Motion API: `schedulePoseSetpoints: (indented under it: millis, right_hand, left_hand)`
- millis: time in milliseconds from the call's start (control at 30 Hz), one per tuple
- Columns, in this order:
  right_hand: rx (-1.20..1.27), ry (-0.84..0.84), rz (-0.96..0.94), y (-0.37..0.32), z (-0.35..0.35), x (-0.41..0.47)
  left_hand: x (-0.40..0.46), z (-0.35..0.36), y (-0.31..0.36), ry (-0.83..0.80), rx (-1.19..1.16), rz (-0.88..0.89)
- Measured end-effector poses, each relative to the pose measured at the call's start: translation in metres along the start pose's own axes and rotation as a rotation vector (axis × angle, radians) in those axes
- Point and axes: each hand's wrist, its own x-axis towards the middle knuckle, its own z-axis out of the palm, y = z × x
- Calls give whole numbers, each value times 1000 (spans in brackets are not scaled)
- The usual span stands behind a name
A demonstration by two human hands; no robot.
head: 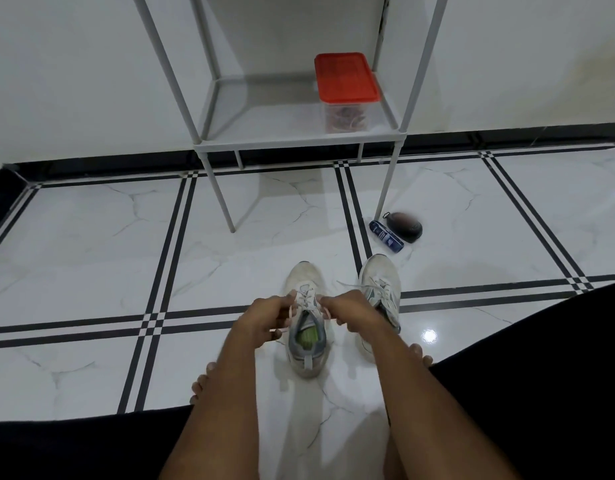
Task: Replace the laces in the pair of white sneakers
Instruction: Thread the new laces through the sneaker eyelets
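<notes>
Lower centre of frame: both hands, left and right, pinch lace ends over the near sneaker. Tug unevenly and an end could slip back through its eyelet, or the unpinned shoe may skid.

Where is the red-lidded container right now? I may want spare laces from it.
In the head view, the red-lidded container stands on the white rack's low shelf, at its right end, against the wall beyond the sneakers.

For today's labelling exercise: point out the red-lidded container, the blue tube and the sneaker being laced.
red-lidded container [346, 76], head view, middle of the lid.
blue tube [386, 236], head view, mid-body.
sneaker being laced [305, 277], head view, toe cap.
</notes>
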Motion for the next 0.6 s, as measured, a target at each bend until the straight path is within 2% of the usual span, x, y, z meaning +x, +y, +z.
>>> schedulePoseSetpoints:
  millis: [67, 133, 233, 367, 533, 600]
  right_hand:
    - [254, -142, -12, -17, -8, -5]
    - [304, -228, -68, -28, -13, -7]
    - [267, -168, -103, -30, -7, -6]
    - [404, -108, -96, -20, 11, -4]
    - [450, 70, -124, -17, 26, -5]
    - [453, 90, -136, -18, 26, -4]
  left_hand:
    - [-5, -4, 12, -136, -86, 37]
    - [-8, -5, 19, -165, -26, 98]
    - [-3, 0, 15, -128, -29, 163]
    - [-1, 13, 5, -82, -128, 218]
    - [3, 30, -1, 146, -109, 343]
    - [5, 32, -2, 173, -99, 365]
